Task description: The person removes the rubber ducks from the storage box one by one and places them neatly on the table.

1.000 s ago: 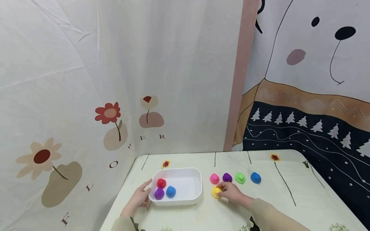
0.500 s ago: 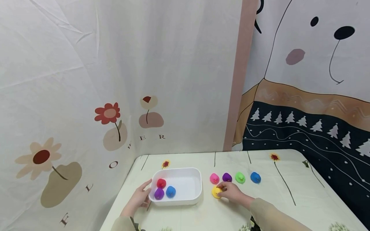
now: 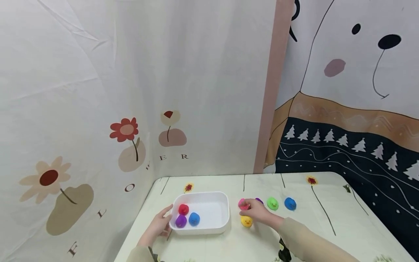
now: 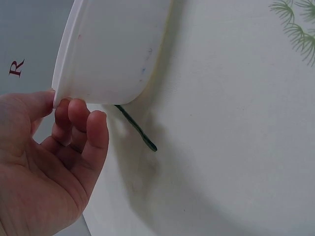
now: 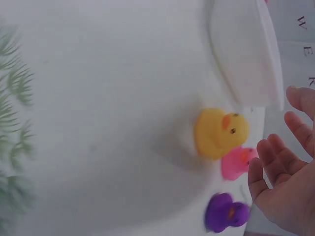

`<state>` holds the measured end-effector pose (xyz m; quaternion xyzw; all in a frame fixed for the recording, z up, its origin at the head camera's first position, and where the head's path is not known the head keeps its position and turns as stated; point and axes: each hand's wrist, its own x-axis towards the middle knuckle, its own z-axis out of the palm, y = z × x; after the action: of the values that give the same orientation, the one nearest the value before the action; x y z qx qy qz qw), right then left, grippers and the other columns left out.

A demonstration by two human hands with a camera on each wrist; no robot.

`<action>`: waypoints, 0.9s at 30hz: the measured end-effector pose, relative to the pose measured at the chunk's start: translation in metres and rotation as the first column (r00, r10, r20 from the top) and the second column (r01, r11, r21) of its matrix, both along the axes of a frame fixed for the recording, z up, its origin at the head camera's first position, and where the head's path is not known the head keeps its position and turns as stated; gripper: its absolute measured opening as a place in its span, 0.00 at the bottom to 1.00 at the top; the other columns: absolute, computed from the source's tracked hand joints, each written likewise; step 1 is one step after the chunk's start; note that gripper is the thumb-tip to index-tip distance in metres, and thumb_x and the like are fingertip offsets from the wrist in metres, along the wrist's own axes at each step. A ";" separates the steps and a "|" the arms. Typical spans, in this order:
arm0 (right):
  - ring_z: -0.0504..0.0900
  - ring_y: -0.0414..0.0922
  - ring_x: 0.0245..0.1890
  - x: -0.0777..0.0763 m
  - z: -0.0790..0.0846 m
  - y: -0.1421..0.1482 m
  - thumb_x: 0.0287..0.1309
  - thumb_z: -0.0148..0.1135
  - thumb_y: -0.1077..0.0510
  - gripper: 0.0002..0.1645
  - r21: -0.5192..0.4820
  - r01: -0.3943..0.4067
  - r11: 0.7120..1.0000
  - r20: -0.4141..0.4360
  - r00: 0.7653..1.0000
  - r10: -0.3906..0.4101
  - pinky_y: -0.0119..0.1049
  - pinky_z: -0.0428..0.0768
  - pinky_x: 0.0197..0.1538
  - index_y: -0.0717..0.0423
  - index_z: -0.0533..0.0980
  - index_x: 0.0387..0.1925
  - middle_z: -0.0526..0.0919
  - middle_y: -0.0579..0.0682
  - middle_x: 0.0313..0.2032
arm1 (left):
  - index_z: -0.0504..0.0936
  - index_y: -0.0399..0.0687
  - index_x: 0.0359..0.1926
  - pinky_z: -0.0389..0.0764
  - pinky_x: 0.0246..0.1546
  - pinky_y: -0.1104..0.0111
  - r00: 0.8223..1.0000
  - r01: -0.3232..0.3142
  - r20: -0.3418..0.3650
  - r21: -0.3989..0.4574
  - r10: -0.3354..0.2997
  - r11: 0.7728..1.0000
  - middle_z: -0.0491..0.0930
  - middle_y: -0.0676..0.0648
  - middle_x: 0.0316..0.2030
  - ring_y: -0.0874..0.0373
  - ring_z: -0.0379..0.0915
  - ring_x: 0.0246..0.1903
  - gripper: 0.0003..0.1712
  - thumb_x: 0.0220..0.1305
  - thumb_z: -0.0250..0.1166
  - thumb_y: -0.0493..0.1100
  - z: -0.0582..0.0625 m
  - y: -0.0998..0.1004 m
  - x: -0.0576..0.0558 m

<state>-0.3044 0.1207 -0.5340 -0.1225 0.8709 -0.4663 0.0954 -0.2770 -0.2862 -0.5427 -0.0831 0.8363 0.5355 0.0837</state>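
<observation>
The left hand [image 3: 158, 225] pinches a white rectangular plastic tray [image 3: 214, 230] by its rim, near the desk's [image 3: 203, 249] left edge. The right hand [image 3: 260, 211], loose and empty, hovers by a pink rubber-like duck [image 3: 242, 205]; a yellow rubber-like duck [image 3: 246, 221], farther from the back edge, could tip if this hand drops.

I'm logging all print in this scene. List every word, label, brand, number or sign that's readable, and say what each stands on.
"F L O W E R": widely spaced, on the white hanging cloth, running round its corner; the wrist views repeat some of it.
White tray: no readable text; the small coloured marks on it are too faint to make out.
Toy ducks: no lettering visible.
No brand or number can be read.
</observation>
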 end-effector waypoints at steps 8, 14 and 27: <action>0.74 0.45 0.36 -0.009 0.028 -0.035 0.54 0.71 0.57 0.17 -0.015 -0.072 0.997 -0.049 0.996 0.071 0.36 0.78 0.35 0.57 0.80 0.46 0.80 0.51 0.43 | 0.59 0.47 0.73 0.80 0.22 0.62 1.000 -0.003 0.003 -0.007 0.003 1.000 0.72 0.46 0.22 0.56 0.71 0.20 0.30 0.73 0.53 0.42 0.000 0.000 0.000; 0.75 0.46 0.38 -0.012 0.036 -0.063 0.56 0.69 0.58 0.16 -0.064 -0.154 0.986 -0.040 0.988 0.152 0.39 0.79 0.39 0.58 0.80 0.46 0.80 0.57 0.46 | 0.60 0.47 0.73 0.80 0.22 0.63 1.000 -0.003 0.001 -0.005 0.003 1.000 0.71 0.46 0.21 0.57 0.70 0.19 0.30 0.73 0.53 0.43 -0.001 -0.001 -0.002; 0.77 0.56 0.45 -0.029 0.037 -0.116 0.58 0.67 0.55 0.21 -0.187 -0.156 0.970 0.191 0.963 0.191 0.49 0.78 0.42 0.61 0.79 0.50 0.81 0.48 0.41 | 0.60 0.47 0.73 0.81 0.22 0.63 1.000 0.002 -0.004 -0.011 -0.002 1.000 0.71 0.46 0.22 0.57 0.70 0.19 0.30 0.73 0.53 0.43 -0.001 0.000 0.000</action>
<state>-0.3332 0.0051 -0.4973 -0.1570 0.7990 -0.5390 0.2155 -0.2774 -0.2864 -0.5442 -0.0816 0.8394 0.5311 0.0821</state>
